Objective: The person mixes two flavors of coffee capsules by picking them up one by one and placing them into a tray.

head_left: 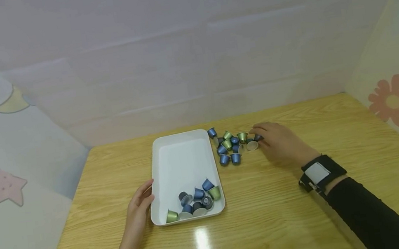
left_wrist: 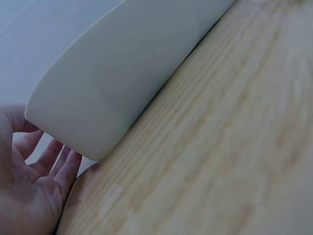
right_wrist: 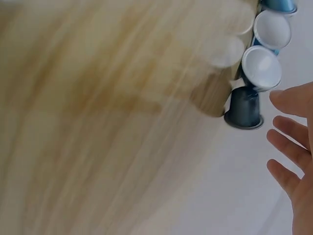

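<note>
A white tray (head_left: pixel 183 159) lies on the table with several blue, green and dark coffee capsules (head_left: pixel 198 193) at its near end. My left hand (head_left: pixel 137 207) touches the tray's left side, its relaxed fingertips at the rim. In the left wrist view those fingers (left_wrist: pixel 51 159) lie along the tray's end wall. My right hand (head_left: pixel 280 141) is at the right end of a loose group of capsules (head_left: pixel 227 144). Its spread fingers (right_wrist: pixel 288 147) are beside a dark coffee capsule (right_wrist: pixel 244 108) in the right wrist view, with a small gap showing between them.
The loose capsules lie right of the tray, some close to its rim. A wooden table (head_left: pixel 270 215) carries everything. A pale wall covering (head_left: pixel 207 65) rises behind the table, and side walls with printed shapes stand left and right.
</note>
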A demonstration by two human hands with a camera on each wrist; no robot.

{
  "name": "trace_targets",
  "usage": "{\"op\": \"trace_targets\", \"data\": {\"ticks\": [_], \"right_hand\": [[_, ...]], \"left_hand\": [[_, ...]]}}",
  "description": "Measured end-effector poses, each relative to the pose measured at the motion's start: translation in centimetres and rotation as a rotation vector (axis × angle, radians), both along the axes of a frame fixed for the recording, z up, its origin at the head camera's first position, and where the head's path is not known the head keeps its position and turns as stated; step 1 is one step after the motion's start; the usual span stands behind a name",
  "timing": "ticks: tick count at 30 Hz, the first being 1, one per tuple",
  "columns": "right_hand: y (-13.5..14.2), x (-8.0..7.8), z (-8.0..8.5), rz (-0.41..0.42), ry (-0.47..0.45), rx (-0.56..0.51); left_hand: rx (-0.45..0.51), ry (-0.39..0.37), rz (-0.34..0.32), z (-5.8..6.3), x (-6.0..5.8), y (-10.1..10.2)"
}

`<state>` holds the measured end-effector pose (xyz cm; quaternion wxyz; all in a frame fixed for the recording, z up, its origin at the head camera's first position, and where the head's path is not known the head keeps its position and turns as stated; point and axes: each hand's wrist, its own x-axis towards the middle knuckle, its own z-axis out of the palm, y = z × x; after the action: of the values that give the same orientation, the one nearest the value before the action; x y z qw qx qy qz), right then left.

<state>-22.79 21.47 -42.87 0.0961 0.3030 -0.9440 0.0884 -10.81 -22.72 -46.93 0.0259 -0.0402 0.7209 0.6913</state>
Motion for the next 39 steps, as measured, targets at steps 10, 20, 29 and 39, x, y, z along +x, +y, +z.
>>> {"op": "trace_targets", "data": {"ticks": [10, 20, 29, 39], "right_hand": [[0.8, -1.5, -0.5, -0.069, -0.139, 0.005], [0.7, -2.2, -0.5, -0.056, -0.163, 0.018], [0.7, -2.2, -0.6, -0.022, -0.091, 0.027], [0.7, -1.6, 0.1, -0.055, -0.122, 0.028]], "left_hand": [[0.008, 0.001, -0.006, 0.0, 0.0, -0.1], [0.003, -0.003, -0.003, 0.1, 0.1, 0.1], [-0.009, -0.006, -0.008, 0.3, 0.3, 0.1], [-0.003, -0.006, -0.017, 0.3, 0.2, 0.0]]}}
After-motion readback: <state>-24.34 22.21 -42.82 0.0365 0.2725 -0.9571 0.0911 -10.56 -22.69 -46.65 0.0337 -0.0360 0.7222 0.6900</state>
